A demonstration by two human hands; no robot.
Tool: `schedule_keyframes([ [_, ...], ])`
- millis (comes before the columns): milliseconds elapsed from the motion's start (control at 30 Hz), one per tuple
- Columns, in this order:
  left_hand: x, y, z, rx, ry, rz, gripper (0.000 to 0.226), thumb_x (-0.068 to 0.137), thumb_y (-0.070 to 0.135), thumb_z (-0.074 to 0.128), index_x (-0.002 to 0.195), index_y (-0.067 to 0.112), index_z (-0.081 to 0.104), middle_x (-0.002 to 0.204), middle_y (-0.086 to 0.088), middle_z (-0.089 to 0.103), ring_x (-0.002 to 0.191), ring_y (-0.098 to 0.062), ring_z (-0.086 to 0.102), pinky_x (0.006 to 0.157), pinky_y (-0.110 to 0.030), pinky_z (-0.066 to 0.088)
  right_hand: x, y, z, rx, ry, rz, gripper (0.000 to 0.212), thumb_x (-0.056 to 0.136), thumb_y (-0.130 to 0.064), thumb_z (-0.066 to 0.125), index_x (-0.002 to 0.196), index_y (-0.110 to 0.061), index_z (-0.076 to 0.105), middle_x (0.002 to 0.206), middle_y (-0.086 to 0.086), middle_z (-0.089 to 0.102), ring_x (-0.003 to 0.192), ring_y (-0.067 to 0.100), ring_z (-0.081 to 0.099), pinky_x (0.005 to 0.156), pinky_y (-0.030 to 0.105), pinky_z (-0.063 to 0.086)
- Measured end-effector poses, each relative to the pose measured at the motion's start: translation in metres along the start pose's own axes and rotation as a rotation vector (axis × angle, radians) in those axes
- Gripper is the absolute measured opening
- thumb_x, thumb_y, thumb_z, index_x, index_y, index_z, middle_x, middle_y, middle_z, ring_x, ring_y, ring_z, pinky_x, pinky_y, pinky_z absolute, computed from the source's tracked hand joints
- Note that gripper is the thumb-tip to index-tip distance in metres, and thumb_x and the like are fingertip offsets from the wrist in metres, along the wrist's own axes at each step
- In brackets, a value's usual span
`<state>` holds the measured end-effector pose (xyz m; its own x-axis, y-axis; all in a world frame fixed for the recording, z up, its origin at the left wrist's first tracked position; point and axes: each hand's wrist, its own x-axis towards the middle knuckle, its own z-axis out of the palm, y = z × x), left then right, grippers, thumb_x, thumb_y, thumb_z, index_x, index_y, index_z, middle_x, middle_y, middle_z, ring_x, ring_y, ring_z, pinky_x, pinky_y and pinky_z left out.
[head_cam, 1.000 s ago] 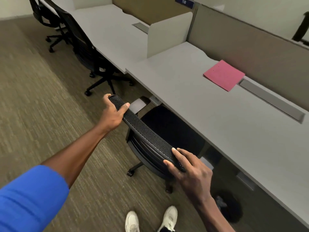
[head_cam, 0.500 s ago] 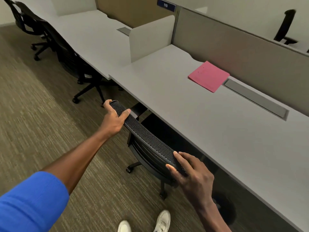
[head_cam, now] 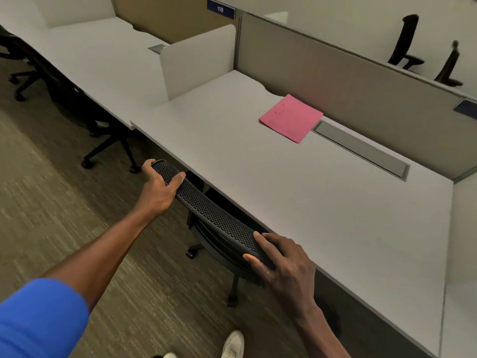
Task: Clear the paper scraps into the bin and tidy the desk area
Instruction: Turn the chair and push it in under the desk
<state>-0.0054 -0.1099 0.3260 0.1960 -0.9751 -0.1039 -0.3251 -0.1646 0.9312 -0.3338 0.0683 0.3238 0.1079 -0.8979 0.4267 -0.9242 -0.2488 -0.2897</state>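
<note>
Grey desk point(head_cam: 284, 192), pink folder point(head_cam: 291, 118) on top; both hands, left point(head_cam: 158, 188) and right point(head_cam: 284, 264), clamped on chair back point(head_cam: 206, 205).

A: The floor is carpet point(head_cam: 51, 202), brown-grey with fine stripes.

B: And behind the desk point(head_cam: 335, 215)?

A: A beige partition point(head_cam: 335, 78), with a white divider point(head_cam: 196, 65) at its left end. A blue sign point(head_cam: 220, 9) (it reads 110) sits above. A second desk point(head_cam: 90, 55) continues to the left, with black chairs point(head_cam: 77, 104) beside it.
</note>
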Motion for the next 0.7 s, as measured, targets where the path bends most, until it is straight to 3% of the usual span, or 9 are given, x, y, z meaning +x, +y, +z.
schedule_keyframes([
  [100,0.003,0.003,0.013,0.019,0.008,0.009,0.079,0.088,0.058,0.072,0.141,0.032,0.019,0.102,0.006,0.066,0.1,-0.028,0.071,0.095,-0.052,0.06,0.003,0.015,0.0,-0.009,0.003,-0.006,0.053,0.094,-0.069,0.062,0.136,-0.038,0.068,0.123,-0.011,0.072,0.106,0.009,0.067,0.081,0.021,0.046],
  [233,0.007,0.012,0.026,0.057,0.002,0.005,0.074,0.093,0.056,0.07,0.139,0.034,0.016,0.109,-0.009,0.063,0.101,-0.033,0.066,0.095,-0.059,0.058,0.007,0.03,0.0,-0.022,0.014,-0.005,0.052,0.095,-0.068,0.062,0.138,-0.038,0.066,0.125,-0.01,0.071,0.107,0.01,0.066,0.081,0.018,0.039],
  [367,0.012,0.022,0.034,0.044,-0.029,0.016,0.077,0.099,0.046,0.068,0.148,0.027,0.013,0.11,-0.01,0.065,0.108,-0.041,0.069,0.099,-0.061,0.058,0.01,0.035,0.005,-0.06,0.042,-0.008,0.052,0.096,-0.067,0.062,0.14,-0.038,0.064,0.125,-0.009,0.07,0.108,0.011,0.065,0.081,0.022,0.045],
  [433,0.016,0.024,0.033,0.088,-0.058,0.038,0.081,0.101,0.046,0.065,0.155,0.022,0.01,0.128,-0.02,0.062,0.118,-0.042,0.066,0.106,-0.061,0.055,0.012,0.033,0.009,-0.087,0.063,-0.006,0.053,0.096,-0.066,0.063,0.14,-0.037,0.065,0.123,-0.008,0.071,0.107,0.012,0.065,0.081,0.025,0.047],
  [500,0.022,0.02,0.03,0.237,-0.067,0.108,0.086,0.103,0.051,0.058,0.165,0.017,0.007,0.167,-0.024,0.027,0.145,-0.037,0.046,0.123,-0.062,0.039,0.013,0.031,0.013,-0.117,0.08,0.001,0.055,0.094,-0.067,0.064,0.139,-0.035,0.066,0.12,-0.006,0.073,0.105,0.014,0.065,0.08,0.03,0.05],
  [567,0.027,0.016,0.025,0.436,-0.026,0.273,0.089,0.103,0.058,0.047,0.17,0.017,0.005,0.178,-0.011,-0.014,0.165,-0.036,0.01,0.132,-0.061,0.016,0.013,0.03,0.016,-0.144,0.104,0.031,0.056,0.094,-0.067,0.064,0.138,-0.033,0.067,0.115,-0.005,0.074,0.101,0.015,0.065,0.078,0.032,0.05],
  [633,0.036,0.012,0.019,0.592,-0.005,0.445,0.087,0.101,0.06,0.04,0.17,0.017,0.011,0.178,-0.005,-0.023,0.167,-0.034,-0.008,0.13,-0.059,0.009,0.014,0.03,0.017,-0.143,0.137,0.079,0.053,0.096,-0.066,0.062,0.135,-0.031,0.069,0.108,-0.004,0.074,0.096,0.017,0.065,0.075,0.033,0.048],
  [700,0.046,0.009,0.014,0.657,-0.043,0.539,0.079,0.1,0.062,0.036,0.166,0.019,0.028,0.18,-0.003,-0.015,0.168,-0.03,-0.012,0.131,-0.06,0.011,0.012,0.028,0.019,-0.158,0.163,0.103,0.051,0.097,-0.065,0.061,0.132,-0.029,0.071,0.105,-0.003,0.075,0.094,0.017,0.065,0.074,0.033,0.047],
])
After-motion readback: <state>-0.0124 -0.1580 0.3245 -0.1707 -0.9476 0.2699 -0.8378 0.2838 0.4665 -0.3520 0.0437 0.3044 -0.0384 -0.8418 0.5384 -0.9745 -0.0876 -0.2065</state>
